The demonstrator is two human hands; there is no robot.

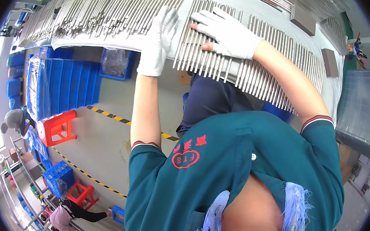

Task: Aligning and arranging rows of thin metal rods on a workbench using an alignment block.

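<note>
Hands apart. Left hand (159, 43) flat, fingers straight, just left of row of metal rods (193, 48). Right hand (229, 33) palm-down on same row, fingers spread. Second rod row (296, 57) passes under right forearm; rod pile (97, 13) beyond left hand, leftward.

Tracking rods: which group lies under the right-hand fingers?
The middle row, between left pile and right row; fingers of the right hand lie only over it.

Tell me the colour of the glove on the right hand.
The right glove is white, with two bare fingertips showing; best in the head view.
</note>
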